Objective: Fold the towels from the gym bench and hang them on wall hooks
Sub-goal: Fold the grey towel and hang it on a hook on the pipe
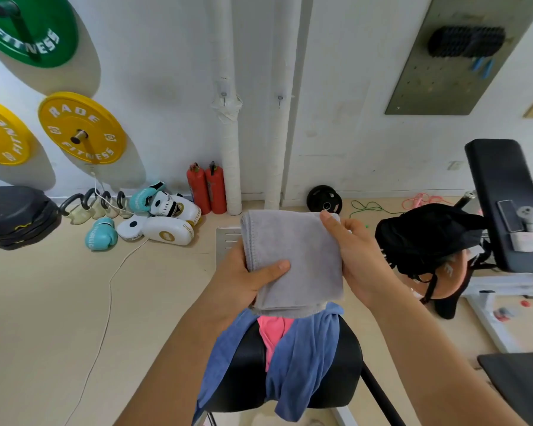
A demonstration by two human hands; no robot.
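Observation:
A folded grey towel (pixel 299 250) is held up in front of me, above the bench. My left hand (pixel 246 278) grips its lower left edge, thumb pressed on the front. My right hand (pixel 356 256) holds its right edge, thumb at the top right corner. Below, a blue towel (pixel 302 364) and a pink towel (pixel 273 333) lie draped over the black gym bench (pixel 240 370). Two small wall hooks (pixel 224 96) (pixel 279 99) sit on the white wall ahead, both bare.
Two red fire extinguishers (pixel 206 189), boxing gloves and pads (pixel 163 216) and kettlebells (pixel 96 204) line the floor by the wall. Yellow and green weight plates (pixel 82 127) hang at left. A black bag (pixel 425 238) and another bench (pixel 505 204) stand right.

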